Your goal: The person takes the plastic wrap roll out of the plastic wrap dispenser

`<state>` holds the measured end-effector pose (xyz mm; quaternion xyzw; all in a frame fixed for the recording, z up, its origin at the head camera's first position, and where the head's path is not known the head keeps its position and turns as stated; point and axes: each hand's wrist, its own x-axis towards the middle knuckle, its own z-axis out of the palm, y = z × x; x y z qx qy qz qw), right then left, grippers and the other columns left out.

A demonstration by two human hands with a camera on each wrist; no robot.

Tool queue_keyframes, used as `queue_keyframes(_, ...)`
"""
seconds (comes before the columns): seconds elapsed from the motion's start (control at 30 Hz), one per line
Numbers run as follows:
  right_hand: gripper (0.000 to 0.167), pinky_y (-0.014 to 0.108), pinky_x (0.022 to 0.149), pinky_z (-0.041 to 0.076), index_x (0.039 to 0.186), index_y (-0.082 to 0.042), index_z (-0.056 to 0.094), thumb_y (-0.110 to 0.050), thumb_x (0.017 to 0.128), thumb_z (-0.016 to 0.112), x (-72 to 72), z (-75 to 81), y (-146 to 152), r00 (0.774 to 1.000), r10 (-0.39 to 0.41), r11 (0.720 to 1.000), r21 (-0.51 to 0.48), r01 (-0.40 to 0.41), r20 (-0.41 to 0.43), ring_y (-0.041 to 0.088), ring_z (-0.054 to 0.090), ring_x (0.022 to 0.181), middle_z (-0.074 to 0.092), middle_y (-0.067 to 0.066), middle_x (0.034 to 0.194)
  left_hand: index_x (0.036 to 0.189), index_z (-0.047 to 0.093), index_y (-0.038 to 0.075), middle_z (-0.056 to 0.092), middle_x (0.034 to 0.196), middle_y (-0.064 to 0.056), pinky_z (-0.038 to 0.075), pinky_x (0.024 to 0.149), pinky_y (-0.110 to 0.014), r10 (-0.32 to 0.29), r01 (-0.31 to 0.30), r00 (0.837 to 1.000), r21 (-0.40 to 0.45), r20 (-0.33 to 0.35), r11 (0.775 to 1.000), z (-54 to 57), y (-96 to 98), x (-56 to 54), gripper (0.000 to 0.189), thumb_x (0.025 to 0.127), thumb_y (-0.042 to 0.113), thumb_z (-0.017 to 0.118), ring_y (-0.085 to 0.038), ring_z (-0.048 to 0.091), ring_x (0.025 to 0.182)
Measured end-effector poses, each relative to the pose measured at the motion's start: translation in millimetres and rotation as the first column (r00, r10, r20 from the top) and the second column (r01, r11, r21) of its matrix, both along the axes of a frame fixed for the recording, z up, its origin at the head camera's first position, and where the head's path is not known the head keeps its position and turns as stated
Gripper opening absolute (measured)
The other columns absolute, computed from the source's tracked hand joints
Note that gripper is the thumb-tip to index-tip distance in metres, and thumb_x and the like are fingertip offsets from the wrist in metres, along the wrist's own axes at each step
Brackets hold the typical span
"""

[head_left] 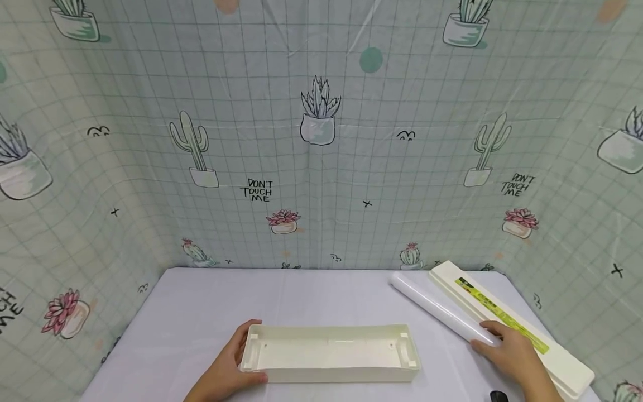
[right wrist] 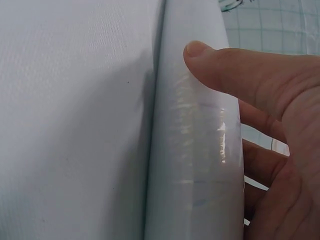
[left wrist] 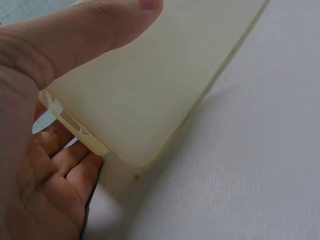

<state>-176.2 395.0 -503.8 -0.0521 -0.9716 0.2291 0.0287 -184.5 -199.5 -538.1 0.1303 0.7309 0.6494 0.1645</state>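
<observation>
A long cream plastic box (head_left: 331, 376), open at the top, lies crosswise at the front middle of the table. My left hand (head_left: 228, 363) grips its left end, the thumb (left wrist: 100, 37) on the near wall and the other fingers round the end and far side. To the right, a roll of cling film (head_left: 437, 306) lies slantwise on the table. My right hand (head_left: 517, 354) holds its near end, with the thumb (right wrist: 225, 65) over the top and the fingers partly hidden behind the roll.
A long cream lid (head_left: 562, 360) with a yellow-green label (head_left: 502, 315) lies slantwise at the right, beyond the roll. A small black object (head_left: 499, 396) shows at the front edge, its kind unclear. A cactus-print curtain (head_left: 321, 167) surrounds the white table (head_left: 166, 335) on three sides.
</observation>
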Motion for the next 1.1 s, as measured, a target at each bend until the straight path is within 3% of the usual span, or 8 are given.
queue_keyframes(0.3, 0.065, 0.058, 0.089, 0.051, 0.126, 0.009, 0.064, -0.042, 0.089, 0.079, -7.0, 6.0, -3.5, 1.000, -0.020, 1.000, 0.005, 0.020, 0.012, 0.048, 0.065, 0.106, 0.070, 0.029, 0.114, 0.161, 0.017, 0.011, 0.038, 0.157, -0.022, 0.048, 0.101, -0.021, -0.003, 0.004, 1.000, 0.028, -0.009, 1.000, -2.9, 0.6, -1.4, 0.107, 0.080, 0.006, 0.088, -0.013, 0.055, 0.131)
queue_keyframes(0.43, 0.064, 0.058, 0.087, 0.052, 0.125, 0.009, 0.065, -0.043, 0.090, 0.077, -6.6, 7.7, -8.2, 1.000, -0.013, 1.000, 0.014, 0.013, 0.007, 0.050, 0.065, 0.106, 0.071, 0.028, 0.113, 0.163, 0.015, 0.013, 0.035, 0.157, -0.023, 0.049, 0.101, -0.022, -0.020, 0.020, 1.000, 0.036, -0.003, 0.999, -4.7, -1.1, -0.1, 0.108, 0.082, 0.006, 0.086, -0.011, 0.055, 0.131)
queue_keyframes(0.67, 0.061, 0.064, 0.090, 0.049, 0.127, 0.009, 0.063, -0.041, 0.092, 0.075, -3.9, 17.2, -14.0, 0.993, 0.020, 0.999, 0.053, -0.014, -0.116, 0.056, 0.061, 0.112, 0.068, 0.033, 0.118, 0.166, 0.007, 0.020, 0.030, 0.163, -0.020, 0.045, 0.103, -0.018, 0.001, -0.001, 1.000, 0.036, -0.010, 0.999, -6.3, 8.3, -2.8, 0.119, 0.080, 0.007, 0.088, -0.007, 0.049, 0.135)
queue_keyframes(0.8, 0.064, 0.066, 0.095, 0.046, 0.131, 0.009, 0.061, -0.039, 0.091, 0.076, -7.9, 19.5, -35.0, 0.981, 0.032, 0.997, 0.074, -0.018, -0.191, 0.057, 0.057, 0.118, 0.064, 0.036, 0.125, 0.166, 0.001, 0.021, 0.020, 0.167, -0.019, 0.041, 0.106, -0.015, -0.002, 0.004, 0.999, 0.058, -0.045, 0.998, -5.6, 8.9, -6.9, 0.123, 0.080, 0.006, 0.087, -0.003, 0.042, 0.141)
queue_keyframes(0.87, 0.066, 0.066, 0.099, 0.044, 0.133, 0.009, 0.060, -0.038, 0.090, 0.078, -10.5, 17.9, -51.2, 0.971, 0.067, 0.996, 0.077, -0.051, -0.229, 0.057, 0.056, 0.120, 0.062, 0.036, 0.128, 0.166, -0.003, 0.019, 0.015, 0.169, -0.021, 0.039, 0.107, -0.015, -0.005, 0.009, 0.998, 0.080, -0.056, 0.997, -4.2, 4.4, -6.8, 0.119, 0.083, 0.005, 0.082, -0.012, 0.035, 0.148)
queue_keyframes(0.93, 0.070, 0.066, 0.101, 0.043, 0.136, 0.008, 0.058, -0.039, 0.089, 0.079, -13.2, 15.4, -67.5, 0.960, 0.110, 0.993, 0.078, -0.093, -0.259, 0.056, 0.055, 0.122, 0.061, 0.035, 0.132, 0.166, -0.006, 0.016, 0.011, 0.168, -0.025, 0.037, 0.108, -0.016, -0.015, 0.022, 0.997, 0.086, -0.076, 0.996, -2.2, -2.1, -6.1, 0.114, 0.087, 0.006, 0.077, -0.030, 0.025, 0.154)
queue_keyframes(1.0, 0.074, 0.066, 0.102, 0.043, 0.139, 0.006, 0.057, -0.041, 0.087, 0.080, -15.4, 13.4, -80.7, 0.948, 0.147, 0.988, 0.078, -0.130, -0.282, 0.055, 0.055, 0.124, 0.061, 0.033, 0.134, 0.165, -0.006, 0.014, 0.010, 0.167, -0.029, 0.039, 0.114, -0.026, -0.020, 0.026, 0.993, 0.052, -0.116, 0.998, 2.0, -8.6, -4.9, 0.107, 0.092, 0.007, 0.071, -0.047, 0.016, 0.154)
queue_keyframes(1.1, 0.081, 0.066, 0.102, 0.043, 0.143, 0.003, 0.054, -0.048, 0.085, 0.081, -17.3, 11.1, -94.6, 0.940, 0.178, 0.983, 0.089, -0.159, -0.290, 0.052, 0.054, 0.127, 0.060, 0.031, 0.137, 0.166, 0.000, 0.013, 0.012, 0.166, -0.032, 0.036, 0.117, -0.053, -0.010, -0.002, 0.981, -0.061, -0.193, 0.998, 11.4, -15.2, -5.1, 0.099, 0.094, 0.010, 0.069, -0.056, 0.009, 0.153)
